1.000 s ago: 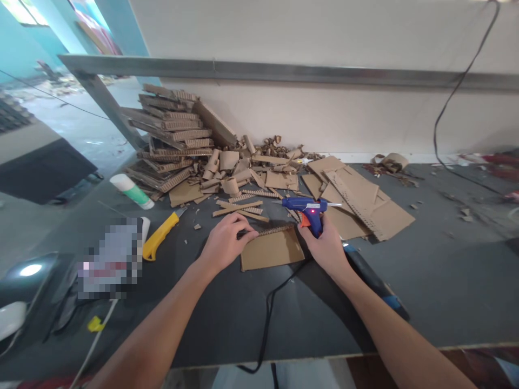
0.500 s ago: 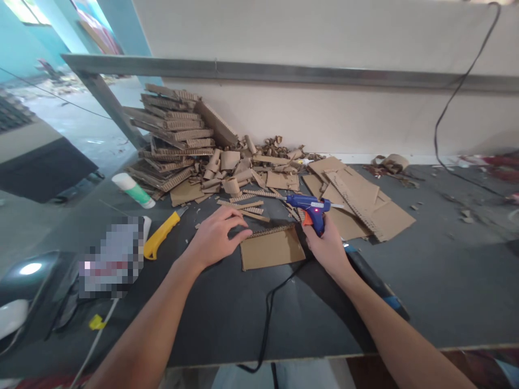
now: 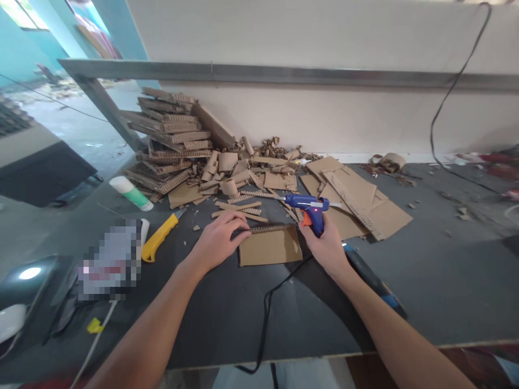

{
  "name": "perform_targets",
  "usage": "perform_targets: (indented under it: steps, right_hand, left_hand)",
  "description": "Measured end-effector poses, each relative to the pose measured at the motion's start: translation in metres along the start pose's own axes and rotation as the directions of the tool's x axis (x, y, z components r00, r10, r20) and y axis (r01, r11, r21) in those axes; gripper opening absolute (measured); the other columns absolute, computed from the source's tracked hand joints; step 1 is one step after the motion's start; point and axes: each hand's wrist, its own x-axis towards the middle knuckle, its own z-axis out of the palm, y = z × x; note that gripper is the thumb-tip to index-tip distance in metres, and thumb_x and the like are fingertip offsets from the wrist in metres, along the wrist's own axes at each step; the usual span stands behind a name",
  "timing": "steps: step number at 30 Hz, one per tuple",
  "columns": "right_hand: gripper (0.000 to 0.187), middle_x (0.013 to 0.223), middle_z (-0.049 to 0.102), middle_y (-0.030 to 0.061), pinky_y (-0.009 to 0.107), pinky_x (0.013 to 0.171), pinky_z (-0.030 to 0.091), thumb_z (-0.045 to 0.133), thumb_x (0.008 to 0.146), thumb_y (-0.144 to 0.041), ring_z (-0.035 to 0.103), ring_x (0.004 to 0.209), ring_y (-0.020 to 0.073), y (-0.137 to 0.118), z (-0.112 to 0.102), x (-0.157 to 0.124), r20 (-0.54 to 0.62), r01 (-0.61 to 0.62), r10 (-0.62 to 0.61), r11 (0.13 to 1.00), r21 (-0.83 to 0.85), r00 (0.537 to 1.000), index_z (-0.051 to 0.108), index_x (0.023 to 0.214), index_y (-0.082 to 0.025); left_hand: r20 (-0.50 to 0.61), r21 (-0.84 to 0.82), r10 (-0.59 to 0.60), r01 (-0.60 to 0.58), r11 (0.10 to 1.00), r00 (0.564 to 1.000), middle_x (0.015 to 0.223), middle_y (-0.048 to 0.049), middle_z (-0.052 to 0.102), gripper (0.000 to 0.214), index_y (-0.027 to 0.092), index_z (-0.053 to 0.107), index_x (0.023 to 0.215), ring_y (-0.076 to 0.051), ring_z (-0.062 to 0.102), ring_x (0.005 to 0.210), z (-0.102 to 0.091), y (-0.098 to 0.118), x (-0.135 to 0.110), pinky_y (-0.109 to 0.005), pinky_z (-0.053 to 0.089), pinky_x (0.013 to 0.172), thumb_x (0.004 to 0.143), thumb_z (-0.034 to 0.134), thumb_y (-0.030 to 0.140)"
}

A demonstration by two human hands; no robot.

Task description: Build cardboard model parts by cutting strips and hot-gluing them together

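Observation:
My right hand [image 3: 326, 246] is wrapped round the grip of a blue hot glue gun [image 3: 306, 203] with an orange trigger. A glue stick juts from its back, and its nozzle points left over the cardboard scraps. Before me a rectangular piece of cardboard [image 3: 271, 248] lies flat, with a narrow corrugated cardboard strip [image 3: 271, 229] along its far edge. My left hand [image 3: 221, 237] rests at the left end of that strip, thumb and forefinger curled about it. The exact contact under the fingers is partly hidden.
Stacked corrugated panels [image 3: 174, 127] and curled scraps [image 3: 239, 165] lie at the back. Flat cardboard sheets [image 3: 357, 197] are on the right. A yellow utility knife [image 3: 160, 236], a white-green tube [image 3: 132, 193] and a black-blue tool [image 3: 375, 278] flank my arms. A black cable [image 3: 265, 308] crosses the front.
The view has shifted slightly. Both hands, the glue gun and the cardboard keep nearly the same places relative to one another.

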Motion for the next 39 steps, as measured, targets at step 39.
perform_targets:
  steps: [39]
  right_hand:
    - [0.046, 0.073, 0.063, 0.001, 0.033, 0.067, 0.044, 0.076, 0.068, -0.06, 0.057, 0.07, 0.0206, -0.002, -0.003, 0.003, 0.026, -0.115, 0.112, 0.987, 0.113, 0.993, 0.06, 0.082, -0.019]
  left_hand:
    - [0.139, -0.641, -0.387, 0.38, 0.666, 0.912, 0.103, -0.0076, 0.076, 0.038, 0.019, 0.066, 0.11, -0.024, 0.071, 0.094, 0.011, 0.015, 0.006, -0.032, 0.057, 0.079, 0.086, 0.067, 0.047]
